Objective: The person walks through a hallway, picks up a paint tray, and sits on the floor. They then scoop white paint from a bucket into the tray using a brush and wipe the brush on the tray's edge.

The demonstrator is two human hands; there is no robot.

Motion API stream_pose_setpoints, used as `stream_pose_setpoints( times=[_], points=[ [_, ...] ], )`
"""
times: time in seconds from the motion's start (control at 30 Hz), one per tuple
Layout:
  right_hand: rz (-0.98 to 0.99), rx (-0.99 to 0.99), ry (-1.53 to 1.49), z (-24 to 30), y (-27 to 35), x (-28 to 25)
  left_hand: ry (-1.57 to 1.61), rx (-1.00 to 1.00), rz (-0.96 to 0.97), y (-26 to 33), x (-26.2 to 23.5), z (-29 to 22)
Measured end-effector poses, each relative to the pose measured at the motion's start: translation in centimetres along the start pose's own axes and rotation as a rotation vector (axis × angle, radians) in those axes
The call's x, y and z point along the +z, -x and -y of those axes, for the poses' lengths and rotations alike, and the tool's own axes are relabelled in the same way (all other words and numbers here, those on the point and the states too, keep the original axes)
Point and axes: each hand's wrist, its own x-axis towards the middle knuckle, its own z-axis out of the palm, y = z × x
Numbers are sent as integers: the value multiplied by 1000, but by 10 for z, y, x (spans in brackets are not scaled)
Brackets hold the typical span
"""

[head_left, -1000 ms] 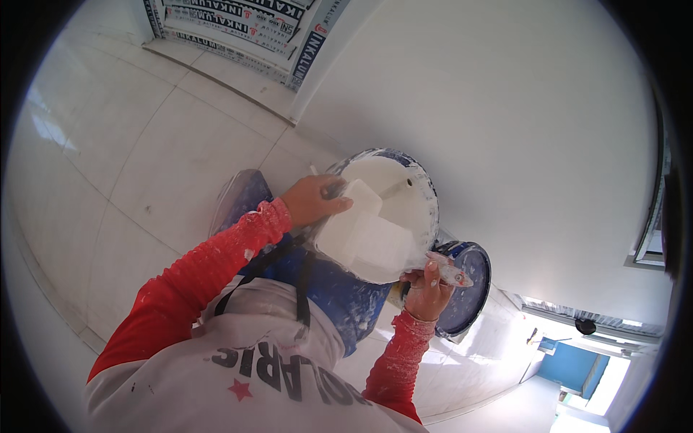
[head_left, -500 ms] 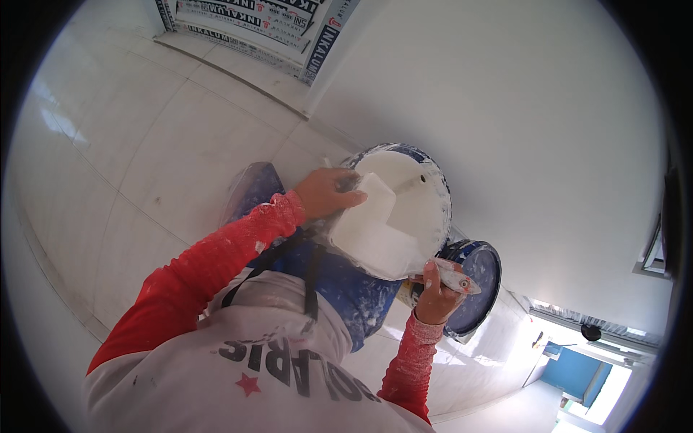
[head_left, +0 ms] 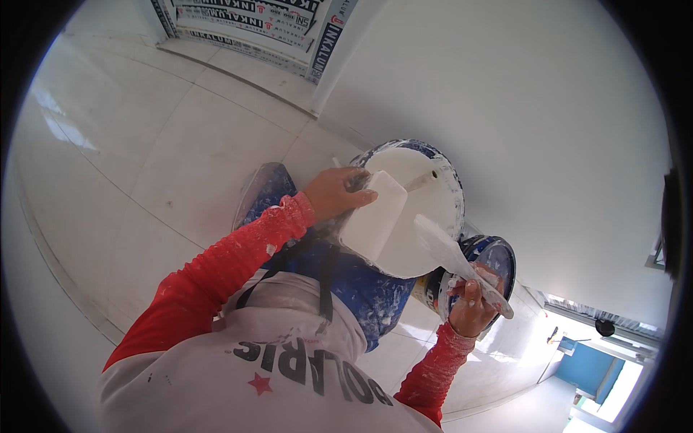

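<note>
My left hand [head_left: 336,193] grips the edge of a white rectangular tray [head_left: 377,216], thumb on top. The tray tilts over a large blue bucket [head_left: 460,189] whose rim is smeared white. Pale paste [head_left: 415,195] fills the inside of the bucket, with a small dark hole or spot near its far side. In my right hand [head_left: 471,309], closed round the handle, is a putty knife [head_left: 442,244] with a white-coated blade. Its blade points up and left over the near right part of the bucket, beside the tray.
A smaller bucket with a dark blue top [head_left: 499,252] stands right of the large one, close to the white wall [head_left: 520,130]. Pale tiles [head_left: 173,180] cover the floor at left. Blue spattered plastic [head_left: 267,189] shows behind my left forearm. A taped frame [head_left: 253,29] stands at the top.
The putty knife has swung from beside the bucket rim to over the paste, its blade now in full view. My right hand has shifted right and slightly down; my left keeps hold of the tray.
</note>
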Motion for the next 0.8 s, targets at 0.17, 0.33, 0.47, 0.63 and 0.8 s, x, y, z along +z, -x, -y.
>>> stream_pose_setpoints(
  times=[0.17, 0.33, 0.47, 0.63, 0.8],
  points=[
    [61, -153, -63, -15, 4, 16, -9, -20, 6, 1, -1, -4],
    [190, -8, -189, -27, 11, 30, -4, -17, -5, 0, 0, -4],
    [271, 36, -290, -47, 12, 42, -35, -13, -13, -1, 0, -4],
    [263, 105, -370, -55, 7, 27, -46, 31, -38, -3, 1, -7],
    [280, 130, -315, -48, 2, 9, -40, -17, -17, -2, 0, -8]
  ],
)
